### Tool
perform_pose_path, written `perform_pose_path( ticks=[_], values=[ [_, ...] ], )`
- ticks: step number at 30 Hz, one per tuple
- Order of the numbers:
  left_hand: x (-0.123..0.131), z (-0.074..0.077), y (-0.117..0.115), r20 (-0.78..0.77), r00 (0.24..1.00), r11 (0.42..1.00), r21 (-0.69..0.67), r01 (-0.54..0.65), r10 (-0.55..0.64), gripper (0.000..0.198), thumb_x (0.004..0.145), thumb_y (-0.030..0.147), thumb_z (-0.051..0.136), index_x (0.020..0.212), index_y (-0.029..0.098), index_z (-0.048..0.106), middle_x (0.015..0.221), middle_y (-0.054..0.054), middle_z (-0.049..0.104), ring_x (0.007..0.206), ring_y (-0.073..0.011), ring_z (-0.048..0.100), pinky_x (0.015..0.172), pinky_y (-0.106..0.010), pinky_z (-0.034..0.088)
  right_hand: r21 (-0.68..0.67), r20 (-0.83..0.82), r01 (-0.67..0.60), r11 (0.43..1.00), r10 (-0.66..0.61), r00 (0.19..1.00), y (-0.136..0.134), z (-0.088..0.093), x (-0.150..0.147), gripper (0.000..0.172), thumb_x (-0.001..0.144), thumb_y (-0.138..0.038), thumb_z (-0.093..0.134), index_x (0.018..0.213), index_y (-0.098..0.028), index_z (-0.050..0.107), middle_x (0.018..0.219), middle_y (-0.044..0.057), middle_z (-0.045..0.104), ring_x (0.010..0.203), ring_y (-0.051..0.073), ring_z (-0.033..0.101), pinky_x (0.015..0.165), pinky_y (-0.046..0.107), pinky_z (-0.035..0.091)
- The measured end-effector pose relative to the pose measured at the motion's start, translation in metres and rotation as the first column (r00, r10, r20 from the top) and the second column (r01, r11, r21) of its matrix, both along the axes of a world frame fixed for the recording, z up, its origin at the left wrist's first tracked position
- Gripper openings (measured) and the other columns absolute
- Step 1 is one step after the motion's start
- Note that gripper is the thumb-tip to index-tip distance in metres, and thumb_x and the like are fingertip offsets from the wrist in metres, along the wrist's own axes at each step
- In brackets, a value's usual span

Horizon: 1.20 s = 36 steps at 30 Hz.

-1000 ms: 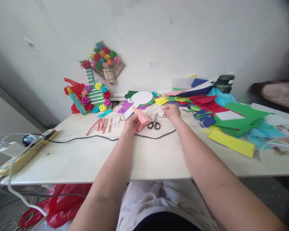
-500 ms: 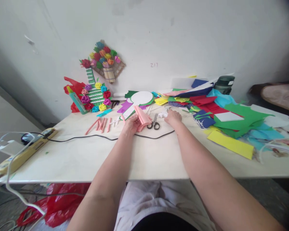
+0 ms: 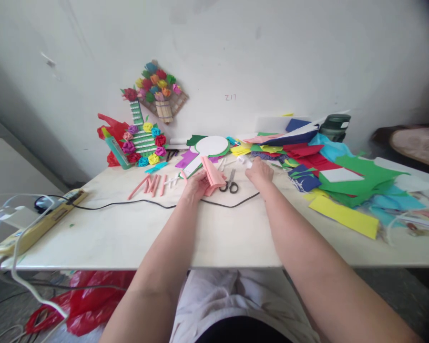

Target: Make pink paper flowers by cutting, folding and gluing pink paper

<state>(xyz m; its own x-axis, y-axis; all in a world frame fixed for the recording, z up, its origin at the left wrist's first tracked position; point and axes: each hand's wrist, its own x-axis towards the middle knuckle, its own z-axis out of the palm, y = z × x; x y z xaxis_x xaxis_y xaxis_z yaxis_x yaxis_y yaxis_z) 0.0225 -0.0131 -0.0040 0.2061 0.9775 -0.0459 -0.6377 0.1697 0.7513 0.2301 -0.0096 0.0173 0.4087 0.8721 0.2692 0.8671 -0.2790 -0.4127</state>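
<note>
My left hand is closed around a folded sheet of pink crepe paper, which stands up at a slant above the table. To the right, the fingers of my right hand are curled at a small crumpled white thing, whose kind I cannot make out; its right part is hidden by the fingers. Between the hands lies a pair of scissors with black handles, blades pointing away from me. Left of my left hand are several rolled pink paper strips and a few thin white sticks.
A white paddle-shaped cutout lies behind the hands. Coloured sheets pile up at right. At left are a glue bottle, a paper-flower piece and a power strip. A black cable crosses the table.
The white thing at my right fingertips has shifted slightly up and away from me, with the fingers turning a little. My left hand and the pink paper have stayed put.
</note>
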Motion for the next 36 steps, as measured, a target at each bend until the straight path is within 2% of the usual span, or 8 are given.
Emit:
perform_pose_path(
  ticks=[3, 5, 7, 10, 13, 18, 23, 36],
  values=[
    [0.0, 0.001, -0.001, -0.009, 1.0, 1.0, -0.004, -0.001, 0.001, 0.021, 0.075, 0.013, 0.053, 0.095, 0.011, 0.06, 0.075, -0.011, 0.067, 0.082, -0.0262, 0.065, 0.086, -0.042, 0.049, 0.109, -0.142, -0.05, 0.993, 0.066, 0.988, 0.001, 0.003, 0.001, 0.029, 0.072, -0.032, 0.057, 0.096, -0.017, 0.058, 0.094, 0.012, 0.064, 0.092, 0.028, 0.06, 0.075, 0.036, 0.046],
    [0.0, 0.002, -0.002, -0.014, 1.0, 1.0, 0.005, 0.009, -0.009, 0.019, 0.075, 0.013, 0.052, 0.093, 0.011, 0.06, 0.074, -0.011, 0.067, 0.081, -0.0261, 0.065, 0.086, -0.042, 0.049, 0.196, -0.315, -0.135, 0.971, 0.192, 0.929, 0.002, 0.005, 0.0, 0.026, 0.071, -0.037, 0.057, 0.088, -0.017, 0.059, 0.083, 0.008, 0.064, 0.079, 0.023, 0.061, 0.066, 0.032, 0.047],
    [0.0, 0.002, -0.002, -0.021, 1.0, 1.0, 0.007, 0.021, -0.021, 0.019, 0.075, 0.013, 0.052, 0.092, 0.011, 0.06, 0.075, -0.011, 0.067, 0.082, -0.0265, 0.065, 0.086, -0.043, 0.049, 0.289, -0.51, -0.24, 0.927, 0.361, 0.781, 0.003, 0.005, -0.002, 0.022, 0.072, -0.037, 0.057, 0.081, -0.016, 0.057, 0.067, 0.004, 0.06, 0.058, 0.015, 0.057, 0.052, 0.025, 0.045],
    [-0.001, 0.002, -0.002, -0.018, 0.999, 1.0, 0.003, 0.03, -0.03, 0.019, 0.076, 0.013, 0.052, 0.092, 0.01, 0.061, 0.075, -0.012, 0.066, 0.08, -0.0263, 0.065, 0.084, -0.043, 0.049, 0.416, -0.686, -0.358, 0.836, 0.547, 0.48, 0.0, 0.006, -0.006, 0.021, 0.073, -0.036, 0.058, 0.075, -0.017, 0.052, 0.055, -0.002, 0.052, 0.037, 0.008, 0.042, 0.036, 0.021, 0.035],
    [-0.001, 0.0, 0.0, -0.012, 1.0, 1.0, 0.006, 0.02, -0.02, 0.018, 0.075, 0.012, 0.052, 0.09, 0.009, 0.061, 0.074, -0.011, 0.066, 0.074, -0.0232, 0.065, 0.08, -0.04, 0.05, 0.445, -0.724, -0.456, 0.77, 0.609, 0.322, -0.005, 0.007, -0.009, 0.028, 0.074, -0.043, 0.059, 0.075, -0.017, 0.052, 0.055, -0.002, 0.054, 0.033, 0.006, 0.038, 0.032, 0.02, 0.03],
    [-0.001, -0.003, 0.003, -0.035, 0.999, 1.0, -0.017, 0.0, 0.0, 0.019, 0.073, 0.01, 0.053, 0.091, 0.009, 0.061, 0.076, -0.01, 0.065, 0.074, -0.02, 0.064, 0.078, -0.036, 0.05, 0.362, -0.732, -0.573, 0.735, 0.605, 0.314, -0.012, 0.01, -0.013, 0.038, 0.077, -0.053, 0.055, 0.076, -0.015, 0.054, 0.053, 0.0, 0.057, 0.031, 0.005, 0.038, 0.034, 0.019, 0.031],
    [-0.001, -0.003, 0.003, -0.06, 0.998, 1.0, -0.021, 0.013, -0.014, 0.014, 0.074, 0.009, 0.054, 0.086, 0.01, 0.061, 0.073, -0.009, 0.064, 0.071, -0.0189, 0.063, 0.079, -0.036, 0.05, 0.383, -0.734, -0.594, 0.708, 0.623, 0.27, -0.014, 0.01, -0.015, 0.041, 0.074, -0.055, 0.058, 0.072, -0.014, 0.052, 0.049, -0.001, 0.057, 0.028, 0.005, 0.036, 0.032, 0.02, 0.027],
    [-0.001, -0.005, 0.005, -0.064, 0.997, 0.999, -0.039, 0.03, -0.032, 0.014, 0.073, 0.01, 0.054, 0.084, 0.012, 0.063, 0.072, -0.008, 0.065, 0.073, -0.0196, 0.064, 0.082, -0.036, 0.049, 0.344, -0.735, -0.586, 0.733, 0.599, 0.318, -0.015, 0.01, -0.017, 0.039, 0.074, -0.052, 0.06, 0.065, -0.015, 0.051, 0.049, 0.001, 0.058, 0.027, 0.005, 0.036, 0.032, 0.021, 0.027]
  ],
)
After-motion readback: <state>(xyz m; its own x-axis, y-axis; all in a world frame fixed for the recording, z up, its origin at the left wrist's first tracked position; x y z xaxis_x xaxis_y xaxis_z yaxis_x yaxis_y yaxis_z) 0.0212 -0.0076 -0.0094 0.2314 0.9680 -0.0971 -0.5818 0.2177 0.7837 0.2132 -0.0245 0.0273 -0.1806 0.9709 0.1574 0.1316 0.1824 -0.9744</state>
